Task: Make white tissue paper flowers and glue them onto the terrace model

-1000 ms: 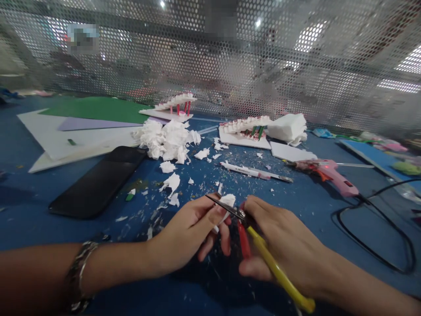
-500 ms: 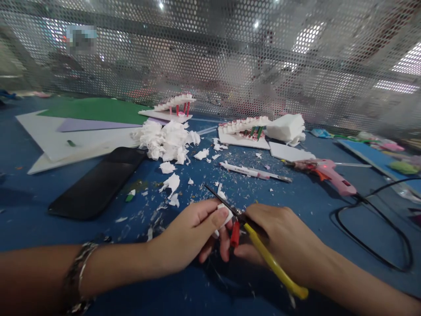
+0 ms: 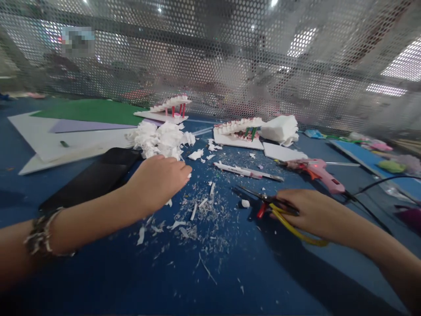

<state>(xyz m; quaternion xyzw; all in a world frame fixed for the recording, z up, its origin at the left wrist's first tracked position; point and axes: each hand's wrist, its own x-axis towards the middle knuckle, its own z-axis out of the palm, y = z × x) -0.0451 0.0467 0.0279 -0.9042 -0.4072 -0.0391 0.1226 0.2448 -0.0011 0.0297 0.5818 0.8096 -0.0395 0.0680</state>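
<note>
My left hand [image 3: 161, 182] reaches low over the torn white paper scraps, its fingers curled down. A bit of white shows at its fingertips, but whether they grip it is hidden. My right hand [image 3: 296, 208] is closed around scissors [image 3: 263, 197] with dark blades, a yellow handle and a red part. The blades point left, a little above the table. Below their tips lies a small white lump [image 3: 245, 203]. A heap of crumpled white paper [image 3: 159, 138] is just beyond my left hand.
White stair-like models on pillars [image 3: 238, 131] stand at the back before a perforated metal screen [image 3: 210, 57]. A pen [image 3: 235, 169], a pink glue gun [image 3: 324, 175] with its cord and a black phone-like slab [image 3: 88, 180] lie around. Shavings [image 3: 204, 219] litter the blue table.
My hands have moved apart. My left hand let go of the white piece and went left to the scraps. My right hand drew right with the scissors.
</note>
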